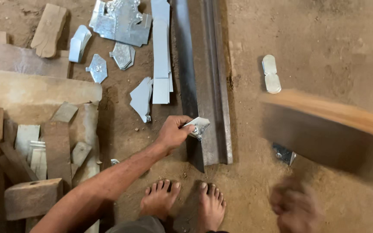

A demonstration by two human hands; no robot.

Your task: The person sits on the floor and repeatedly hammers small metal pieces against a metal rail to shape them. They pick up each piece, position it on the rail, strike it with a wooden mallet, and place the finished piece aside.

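Observation:
My left hand (pixel 173 131) pinches a small bent piece of shiny sheet metal (pixel 198 126) and holds it against the near end of a long dark steel rail (pixel 206 77) lying on the dirt floor. My right hand (pixel 294 207), blurred by motion at the lower right, grips a long wooden handle (pixel 329 111) that sweeps across the right side of the view. The handle's far end runs out of frame, so what it carries is hidden. My bare feet (pixel 182 203) stand just below the rail's near end.
Cut sheet-metal strips (pixel 160 51) and shaped plates (pixel 121 19) lie left of the rail. Two small oval metal pieces (pixel 271 74) lie to its right. Another bent metal piece (pixel 285 153) sits under the handle. Wooden blocks and planks (pixel 35 142) are stacked at the left.

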